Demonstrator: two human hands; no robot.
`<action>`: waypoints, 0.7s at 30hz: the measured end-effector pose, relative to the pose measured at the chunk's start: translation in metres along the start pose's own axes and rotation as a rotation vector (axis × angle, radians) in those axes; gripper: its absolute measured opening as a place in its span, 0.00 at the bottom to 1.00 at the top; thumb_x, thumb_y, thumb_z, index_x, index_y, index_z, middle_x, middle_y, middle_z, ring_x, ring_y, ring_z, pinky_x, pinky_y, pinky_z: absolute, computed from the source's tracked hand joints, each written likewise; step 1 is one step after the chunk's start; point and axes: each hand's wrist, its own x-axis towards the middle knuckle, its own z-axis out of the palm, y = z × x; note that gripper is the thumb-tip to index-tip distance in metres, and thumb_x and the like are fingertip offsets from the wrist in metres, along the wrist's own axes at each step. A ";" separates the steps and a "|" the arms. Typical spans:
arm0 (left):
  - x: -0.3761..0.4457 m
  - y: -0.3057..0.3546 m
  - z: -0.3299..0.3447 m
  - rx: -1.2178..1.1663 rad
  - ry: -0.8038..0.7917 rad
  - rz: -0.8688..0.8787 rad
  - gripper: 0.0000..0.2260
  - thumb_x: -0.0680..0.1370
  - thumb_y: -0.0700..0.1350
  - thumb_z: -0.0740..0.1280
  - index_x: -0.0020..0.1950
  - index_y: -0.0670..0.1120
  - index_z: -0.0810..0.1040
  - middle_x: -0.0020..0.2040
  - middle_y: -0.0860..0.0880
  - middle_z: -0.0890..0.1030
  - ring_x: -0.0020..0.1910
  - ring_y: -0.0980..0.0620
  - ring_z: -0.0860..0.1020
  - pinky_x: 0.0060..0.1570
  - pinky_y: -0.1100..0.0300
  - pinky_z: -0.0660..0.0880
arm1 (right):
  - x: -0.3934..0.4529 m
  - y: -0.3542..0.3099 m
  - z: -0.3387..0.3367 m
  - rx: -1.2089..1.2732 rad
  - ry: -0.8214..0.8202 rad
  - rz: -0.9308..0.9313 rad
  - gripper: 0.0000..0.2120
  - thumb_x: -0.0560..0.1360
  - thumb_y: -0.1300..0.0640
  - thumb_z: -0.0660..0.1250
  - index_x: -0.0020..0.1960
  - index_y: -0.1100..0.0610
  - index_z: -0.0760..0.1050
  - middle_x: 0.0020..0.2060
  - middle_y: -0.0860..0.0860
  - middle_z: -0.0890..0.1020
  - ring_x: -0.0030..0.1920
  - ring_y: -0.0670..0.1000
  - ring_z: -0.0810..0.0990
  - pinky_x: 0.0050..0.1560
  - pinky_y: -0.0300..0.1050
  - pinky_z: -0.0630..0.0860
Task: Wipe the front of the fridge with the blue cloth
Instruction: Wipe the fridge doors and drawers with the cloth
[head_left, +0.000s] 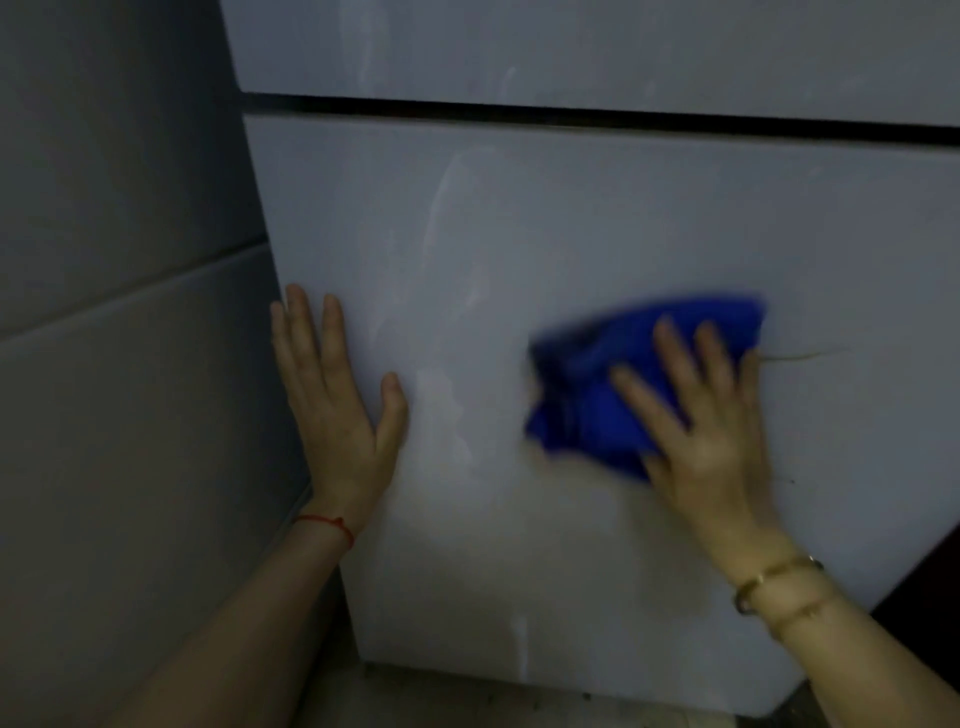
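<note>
Head view: the fridge (571, 234) fills most of the frame, its pale lower door seen at a slant, with a dark gap (571, 111) running across between that door and the one above. Faint streaks and smears show on the lower door's surface.

The right hand (706, 431) lies flat on the cloth (587, 400), fingers spread, pressing it against the lower door right of centre. The cloth (blue, bunched and blurred) sticks out to the left of and above the hand, its top edge just past the fingertips. A gold bracelet (779, 582) circles the right wrist.

The left hand (337, 410) rests palm-flat on the door at its left edge, well apart from the cloth; its fingers point up and lie close together, with the thumb held out to the right. A red string (327, 525) is tied round the left wrist.

Left of the fridge stands a grey tiled wall (114, 312). Below the door, a strip of dark floor (467, 696) shows.
</note>
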 end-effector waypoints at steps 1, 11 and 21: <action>0.000 0.001 0.000 -0.002 -0.001 -0.005 0.30 0.79 0.46 0.60 0.77 0.36 0.55 0.78 0.35 0.52 0.79 0.40 0.47 0.79 0.42 0.47 | 0.032 -0.007 -0.001 0.043 0.061 0.139 0.24 0.78 0.58 0.61 0.73 0.50 0.63 0.77 0.58 0.55 0.77 0.62 0.51 0.78 0.58 0.42; -0.003 -0.004 -0.007 0.002 -0.063 0.003 0.31 0.80 0.48 0.60 0.79 0.41 0.51 0.80 0.46 0.48 0.80 0.45 0.44 0.80 0.51 0.44 | -0.068 -0.063 0.033 0.034 -0.192 -0.185 0.19 0.82 0.59 0.53 0.70 0.48 0.67 0.78 0.51 0.52 0.75 0.54 0.57 0.75 0.50 0.51; -0.002 -0.003 -0.004 -0.041 -0.042 -0.027 0.31 0.79 0.47 0.61 0.79 0.41 0.52 0.80 0.41 0.50 0.80 0.47 0.43 0.80 0.52 0.44 | 0.082 -0.054 0.012 0.184 0.145 0.124 0.21 0.79 0.50 0.64 0.70 0.52 0.69 0.73 0.58 0.62 0.76 0.63 0.54 0.77 0.58 0.46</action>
